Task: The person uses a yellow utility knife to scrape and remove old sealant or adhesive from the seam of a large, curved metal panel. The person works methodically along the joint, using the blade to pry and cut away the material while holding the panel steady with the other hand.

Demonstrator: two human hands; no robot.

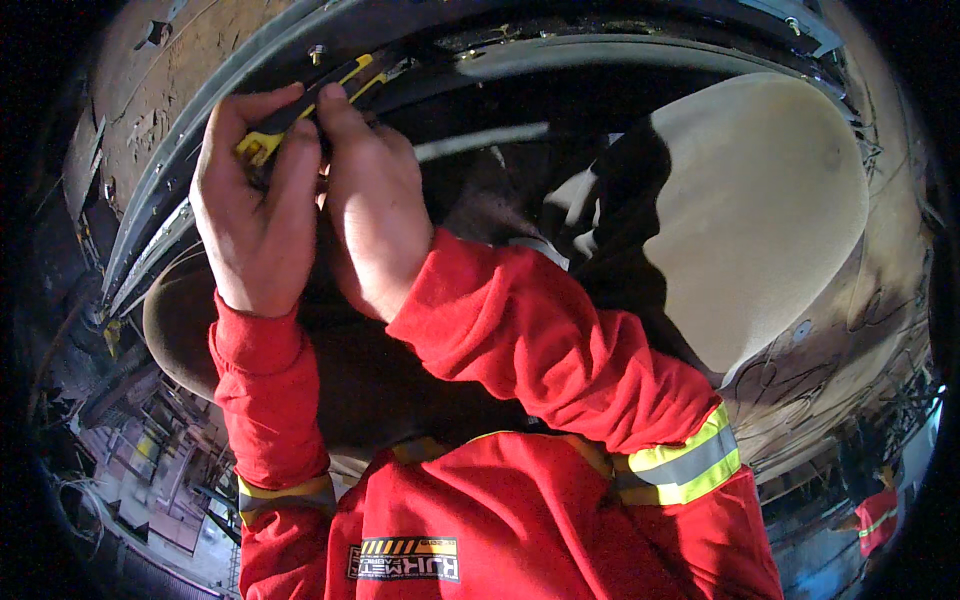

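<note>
Both my hands are raised to a yellow and black hand tool (300,110), likely a utility knife. My left hand (255,205) wraps around its handle. My right hand (375,210) presses on it from the right, thumb on top. The tool's tip points up and right against a curved dark metal rail (560,50) that arcs across the top. Red sleeves with yellow reflective bands cover both my forearms. What the tip touches is too dark to tell.
A large pale rounded surface (770,200) lies to the right, under the rail. A rusty wall (170,90) stands at the upper left. Another person in red workwear (878,520) is at the lower right. Cluttered floor (130,480) shows at the lower left.
</note>
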